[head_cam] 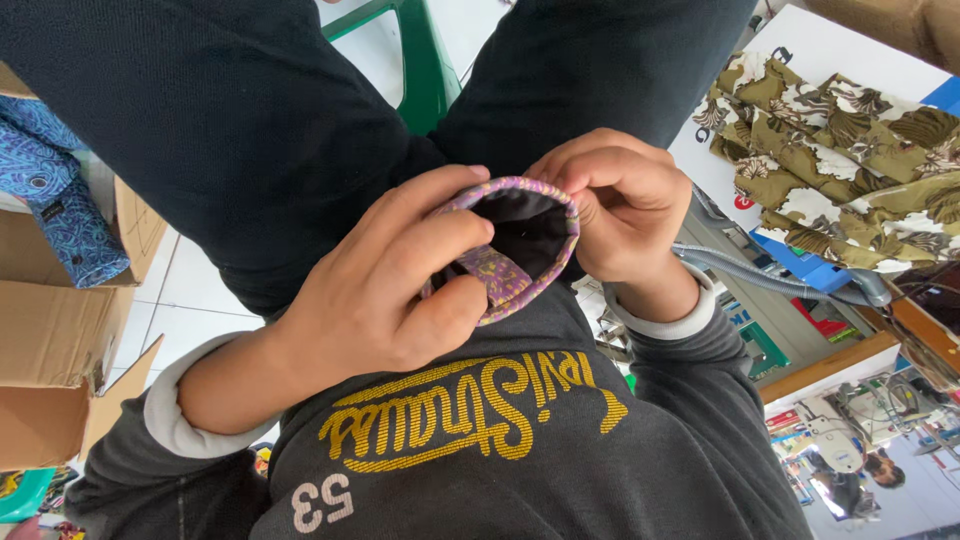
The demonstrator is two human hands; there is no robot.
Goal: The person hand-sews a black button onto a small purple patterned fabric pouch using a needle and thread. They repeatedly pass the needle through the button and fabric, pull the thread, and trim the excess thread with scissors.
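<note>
Both hands grip a small purple patterned pouch [510,250] with black lining, held over the lap. The left hand [390,290] pinches its near edge; the right hand [615,205] pinches the far rim. Cardboard boxes [60,330] sit left; olive floral fabric [840,160] lies right.

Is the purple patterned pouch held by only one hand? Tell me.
No: both the left hand and the right hand grip the purple patterned pouch at its open rim.
</note>
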